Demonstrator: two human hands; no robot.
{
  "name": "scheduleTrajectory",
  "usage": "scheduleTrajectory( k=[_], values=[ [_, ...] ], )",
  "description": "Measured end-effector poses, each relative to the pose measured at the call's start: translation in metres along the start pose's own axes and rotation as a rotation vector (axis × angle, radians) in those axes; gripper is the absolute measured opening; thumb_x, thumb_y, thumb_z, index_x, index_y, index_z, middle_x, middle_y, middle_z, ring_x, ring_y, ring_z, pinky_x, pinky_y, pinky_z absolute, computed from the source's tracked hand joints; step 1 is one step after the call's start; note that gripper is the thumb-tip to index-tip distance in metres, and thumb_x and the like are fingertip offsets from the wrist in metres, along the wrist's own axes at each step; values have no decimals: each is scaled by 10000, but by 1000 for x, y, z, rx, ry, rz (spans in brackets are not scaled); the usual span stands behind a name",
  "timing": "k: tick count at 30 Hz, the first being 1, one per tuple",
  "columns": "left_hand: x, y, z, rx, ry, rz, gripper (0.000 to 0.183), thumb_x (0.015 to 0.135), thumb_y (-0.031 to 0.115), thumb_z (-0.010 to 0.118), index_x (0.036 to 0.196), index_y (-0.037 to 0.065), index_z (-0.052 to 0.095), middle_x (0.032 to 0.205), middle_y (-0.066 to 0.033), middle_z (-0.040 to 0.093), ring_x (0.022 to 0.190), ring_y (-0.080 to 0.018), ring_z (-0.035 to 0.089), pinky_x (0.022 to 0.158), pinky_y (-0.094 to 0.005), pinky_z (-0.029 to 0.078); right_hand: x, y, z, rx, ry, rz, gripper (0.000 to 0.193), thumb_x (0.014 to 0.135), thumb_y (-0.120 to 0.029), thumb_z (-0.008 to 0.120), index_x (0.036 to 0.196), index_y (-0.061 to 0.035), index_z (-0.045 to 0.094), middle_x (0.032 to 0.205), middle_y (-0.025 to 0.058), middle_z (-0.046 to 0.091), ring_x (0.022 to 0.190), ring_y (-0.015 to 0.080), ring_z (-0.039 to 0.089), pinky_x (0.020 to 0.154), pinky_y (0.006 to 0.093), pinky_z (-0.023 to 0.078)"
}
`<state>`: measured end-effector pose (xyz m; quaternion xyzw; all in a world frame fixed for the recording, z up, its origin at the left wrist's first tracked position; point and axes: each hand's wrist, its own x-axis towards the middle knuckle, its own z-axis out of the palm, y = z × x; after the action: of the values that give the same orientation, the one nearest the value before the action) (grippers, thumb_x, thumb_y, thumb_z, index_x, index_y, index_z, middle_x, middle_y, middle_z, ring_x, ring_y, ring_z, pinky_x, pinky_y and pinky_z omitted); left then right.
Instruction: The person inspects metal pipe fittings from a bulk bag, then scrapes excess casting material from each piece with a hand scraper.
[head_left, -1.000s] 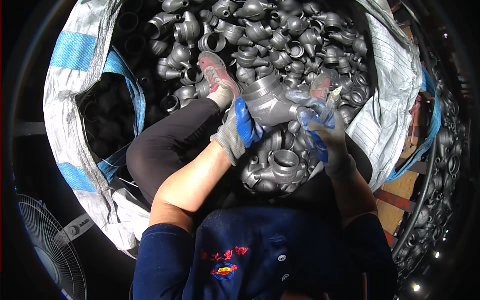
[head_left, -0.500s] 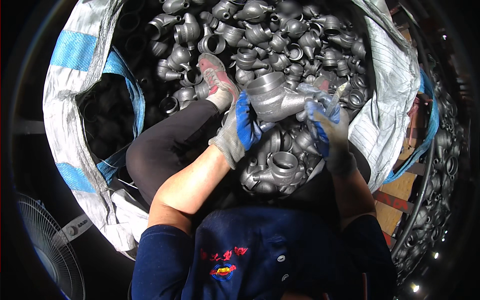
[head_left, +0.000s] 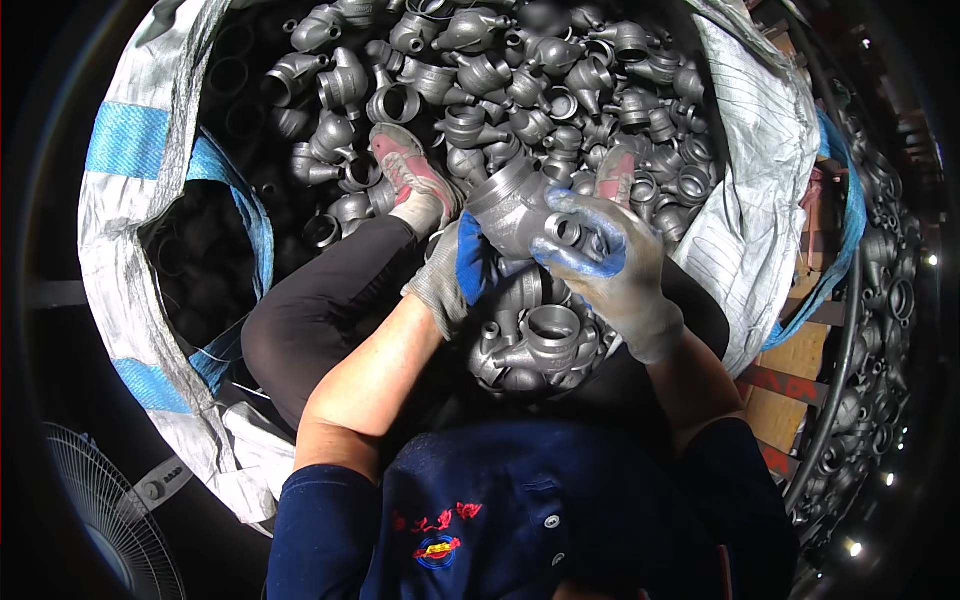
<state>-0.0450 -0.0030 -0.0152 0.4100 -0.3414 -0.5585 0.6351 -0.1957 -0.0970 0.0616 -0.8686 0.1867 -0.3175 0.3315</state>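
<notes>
A large grey cast-metal pipe fitting (head_left: 510, 205) is held up in front of me, tilted, its ridged wide mouth toward the upper left and a small round outlet toward my right. My left hand (head_left: 462, 268), in a grey and blue work glove, is closed against its lower left side; its fingertips are partly hidden behind the casting. On the other side my gloved right hand (head_left: 615, 265) curls its thumb and fingers around the small outlet. Directly below, between my legs, sits a cluster of similar fittings (head_left: 552, 335).
A white woven bulk bag (head_left: 130, 255) with blue straps surrounds my legs and a heap of grey fittings (head_left: 470, 75). At lower left stands a fan (head_left: 105, 510). More castings (head_left: 870, 400) lie beyond a dark curved rail at right, near wooden boards (head_left: 785, 405).
The fitting has turned, bringing its small outlet toward me. My right hand has shifted onto that outlet; the thin flat strip seen beside it earlier no longer shows. The view has moved slightly.
</notes>
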Motion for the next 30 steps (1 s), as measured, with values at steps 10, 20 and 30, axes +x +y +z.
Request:
scheduleTrajectory(
  k=[10, 20, 30],
  values=[
    [12, -19, -15, -1049, -51, -256, 404, 1033, 313, 369, 1285, 29, 506, 1214, -129, 606, 1096, -235, 617, 953, -388, 526, -4, 0, 12, -18, 38, -129, 509, 666, -174, 869, 1078, -33, 605, 940, 106, 681, 782, 254, 697, 677, 343, 562],
    [11, -22, -14, -1127, -62, -95, 498, 1021, 394, 317, 1275, 6, 497, 1218, -181, 594, 1090, -304, 623, 952, -432, 532, 3, -19, -2, 637, -139, 442, 360, 806, -123, 757, 1116, -3, 618, 890, 93, 669, 738, 136, 659, 652, 244, 532],
    [9, -33, -19, -1041, -133, -24, 400, 1009, 258, 403, 1329, 27, 462, 1280, -143, 568, 1170, -262, 570, 1010, -415, 480, 16, 10, -22, 631, 204, 407, 348, 1023, -183, 388, 1091, 59, 630, 843, 101, 674, 639, 67, 581, 548, 186, 439]
  ],
)
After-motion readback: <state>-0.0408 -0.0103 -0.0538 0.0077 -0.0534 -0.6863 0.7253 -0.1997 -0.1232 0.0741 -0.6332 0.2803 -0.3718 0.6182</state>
